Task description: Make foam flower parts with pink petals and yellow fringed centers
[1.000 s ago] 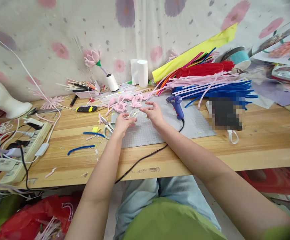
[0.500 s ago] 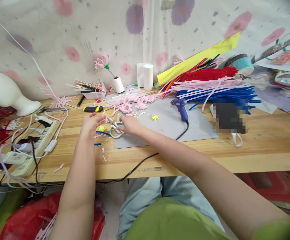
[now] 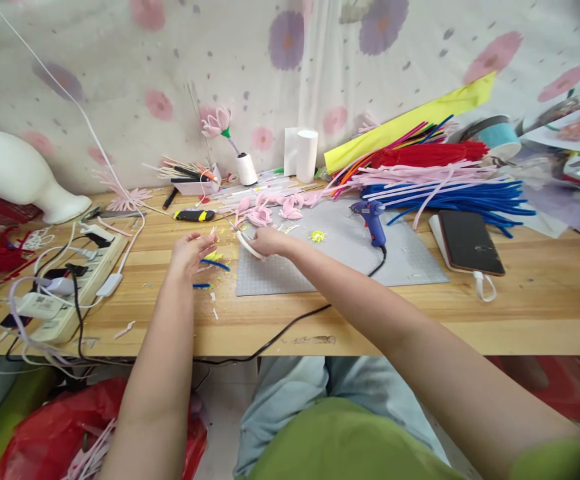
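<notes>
Scissors (image 3: 251, 247) are gripped by the right hand's (image 3: 270, 241) fingers above the left edge of the mat (image 3: 270, 280), presumably for blade control; a small pale piece (image 3: 213, 231) appears pinched at the left hand's (image 3: 188, 255) fingertips, apparently for exposure

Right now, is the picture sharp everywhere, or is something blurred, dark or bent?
Head view: light soft, shadows faint; right-hand corners dark, the right sleeve blurred there; wide-angle stretching near the edges; fine detail at the left hand's fingertips too soft to tell.
</notes>
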